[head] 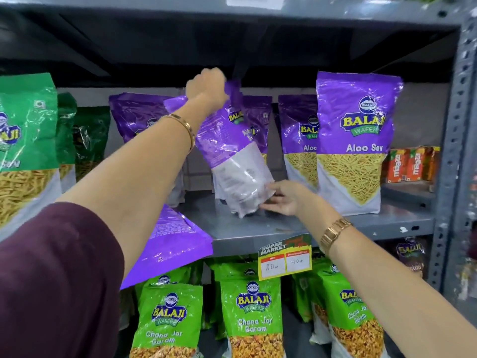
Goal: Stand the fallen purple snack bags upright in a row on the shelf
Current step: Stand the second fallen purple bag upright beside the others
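— What can go wrong here?

— The left hand pinches only the top of the tilted purple bag; the right hand, fingers loose and open, touches its bottom corner. If the bag slips, I think it falls off the shelf, like the flat purple bag hanging over the edge.

— And how does the bag look?

— Glossy, crinkled, purple above and pale below, back side to us, middle of the shelf
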`<state>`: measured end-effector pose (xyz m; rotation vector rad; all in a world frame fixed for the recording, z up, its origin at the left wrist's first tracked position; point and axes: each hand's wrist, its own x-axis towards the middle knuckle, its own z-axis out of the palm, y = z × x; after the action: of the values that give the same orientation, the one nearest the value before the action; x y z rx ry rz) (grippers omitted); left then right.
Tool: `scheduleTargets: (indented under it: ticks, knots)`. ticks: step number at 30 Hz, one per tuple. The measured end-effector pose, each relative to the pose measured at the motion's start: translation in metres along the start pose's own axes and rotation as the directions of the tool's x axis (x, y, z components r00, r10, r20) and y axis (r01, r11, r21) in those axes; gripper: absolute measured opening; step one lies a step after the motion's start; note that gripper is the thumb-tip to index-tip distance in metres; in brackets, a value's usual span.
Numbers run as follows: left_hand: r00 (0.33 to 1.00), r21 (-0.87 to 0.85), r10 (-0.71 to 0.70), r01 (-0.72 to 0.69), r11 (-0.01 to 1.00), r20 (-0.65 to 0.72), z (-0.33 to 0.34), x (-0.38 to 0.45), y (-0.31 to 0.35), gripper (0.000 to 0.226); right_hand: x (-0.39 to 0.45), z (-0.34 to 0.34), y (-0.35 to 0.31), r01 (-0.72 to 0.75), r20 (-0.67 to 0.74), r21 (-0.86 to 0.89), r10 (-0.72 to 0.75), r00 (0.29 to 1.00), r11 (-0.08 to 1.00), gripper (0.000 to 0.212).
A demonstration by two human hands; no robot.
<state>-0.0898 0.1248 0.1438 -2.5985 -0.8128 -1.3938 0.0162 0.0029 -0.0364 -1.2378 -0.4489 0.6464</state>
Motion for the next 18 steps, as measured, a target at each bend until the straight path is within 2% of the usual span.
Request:
scheduleTargets:
  ticks: [2,4,6,7,8,10,11,13,14,15,16,18]
  knots:
    - [0.997,0.003,0.08,-0.08,0.997,-0.012,0.002,0.004,0.012,0.041,0.0,0.007,0.006,-0.035,0.062,0.006,0.034,0.998,0.999,0.008]
    - [0.987,0.008,0.159,-0.159,0.987,-0.015,0.01,0.002,0.019,0.033,0.003,0.013,0.014,-0.051,0.103,-0.038,0.054,0.993,0.998,0.026]
    - [0.974,-0.013,0.222,-0.223,0.975,-0.035,0.02,-0.002,0.019,0.026,0.004,0.016,0.017,-0.045,0.075,-0.071,0.05,0.996,0.996,0.044]
    - [0.97,-0.044,0.236,-0.238,0.97,-0.051,0.023,-0.002,0.016,0.023,0.007,0.014,0.016,-0.042,0.051,-0.108,0.048,0.998,0.993,0.046]
    - [0.968,-0.073,0.245,-0.249,0.966,-0.061,0.025,-0.001,0.013,0.022,0.006,0.011,0.014,-0.047,0.039,-0.151,0.054,0.998,0.987,0.041]
    - [0.962,-0.113,0.264,-0.27,0.956,-0.069,0.026,0.002,0.006,0.021,0.005,0.001,0.006,-0.074,0.019,-0.265,0.082,0.996,0.961,0.018]
    - [0.959,-0.127,0.273,-0.281,0.951,-0.075,0.026,0.003,0.005,0.02,0.007,-0.005,0.002,-0.062,-0.021,-0.349,0.058,0.998,0.935,0.017]
    - [0.952,-0.141,0.29,-0.301,0.943,-0.094,0.029,0.005,0.004,0.019,0.014,-0.016,-0.007,0.01,-0.134,-0.638,-0.123,0.983,0.77,0.037]
    - [0.949,-0.135,0.299,-0.31,0.941,-0.099,0.031,0.004,0.005,0.021,0.018,-0.019,-0.011,0.056,-0.139,-0.746,-0.237,0.961,0.664,0.044]
    - [0.947,-0.129,0.305,-0.316,0.94,-0.097,0.033,0.004,0.007,0.022,0.023,-0.02,-0.013,0.107,-0.107,-0.791,-0.309,0.945,0.602,0.054]
    - [0.947,-0.128,0.309,-0.319,0.939,-0.092,0.036,0.003,0.009,0.023,0.027,-0.019,-0.014,0.165,-0.06,-0.776,-0.331,0.942,0.609,0.075]
    - [0.943,-0.146,0.318,-0.329,0.933,-0.096,0.04,0.002,0.013,0.024,0.033,-0.016,-0.018,0.299,0.045,-0.628,-0.35,0.936,0.718,0.116]
